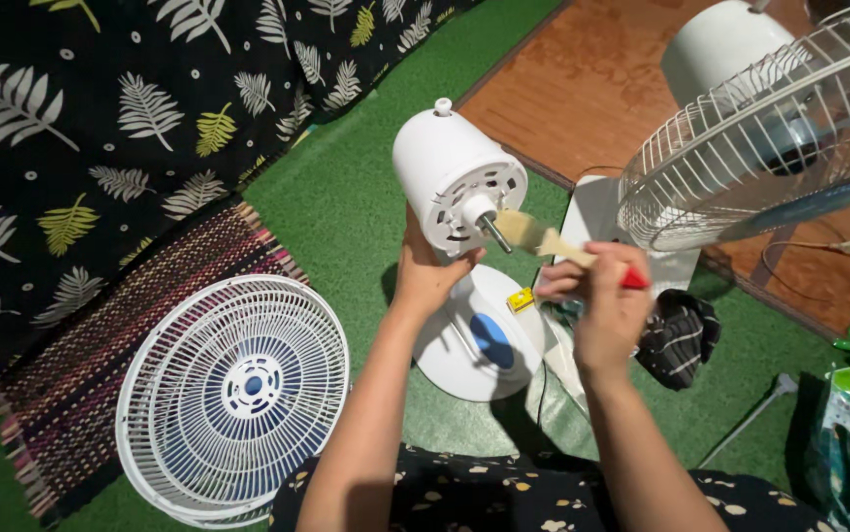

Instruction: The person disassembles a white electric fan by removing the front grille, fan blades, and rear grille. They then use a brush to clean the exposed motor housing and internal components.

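My left hand (427,276) grips the underside of a white fan motor housing (450,172), whose metal shaft points right. My right hand (604,300) holds a paintbrush (543,238) with a wooden ferrule and red handle. Its pale bristles touch the motor's front face beside the shaft. Below the motor sits the fan's round white base (479,340) with a blue oval patch.
A detached white fan grille (233,394) lies on a striped woven mat at lower left. A second fan with a wire cage (770,148) stands at upper right. A dark checked cloth (679,335) lies right of my hand. Green carpet (346,197) covers the floor; packets sit at far right.
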